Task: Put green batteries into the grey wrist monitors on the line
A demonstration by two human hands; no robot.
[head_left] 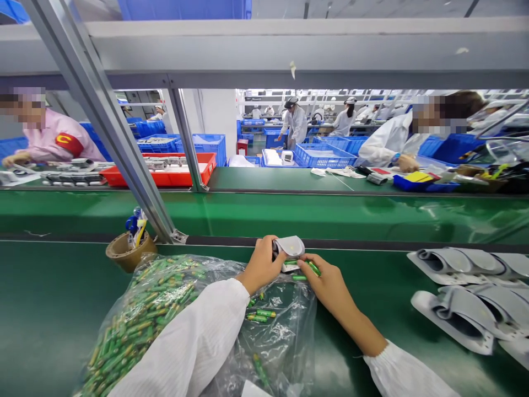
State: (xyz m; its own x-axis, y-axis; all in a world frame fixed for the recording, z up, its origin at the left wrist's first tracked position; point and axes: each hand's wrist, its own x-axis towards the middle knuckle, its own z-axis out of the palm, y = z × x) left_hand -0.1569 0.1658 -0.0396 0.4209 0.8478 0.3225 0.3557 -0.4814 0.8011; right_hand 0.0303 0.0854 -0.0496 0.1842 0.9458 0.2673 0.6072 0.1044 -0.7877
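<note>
Near the bench's far edge, my left hand (264, 264) is closed around a wrist blood pressure monitor (290, 246) with a rolled grey cuff. Green batteries show at its near side, against a white part. My right hand (326, 278) reaches in from the right, its fingers closed on a green battery (314, 268) beside the monitor. Below both hands lies a clear plastic bag (289, 336), heaped with many green batteries (144, 314) on the left. A few loose batteries (261, 315) rest on its flatter right part. My left sleeve covers some of the bag.
More cuffed monitors (475, 314) lie in rows at the right. A cardboard ring (130, 251) holding scissors and pens stands by a metal post (144, 187). Beyond the green conveyor (248, 215) are a red tray (206, 168), blue baskets (324, 157) and co-workers. A shelf beam (264, 47) crosses overhead.
</note>
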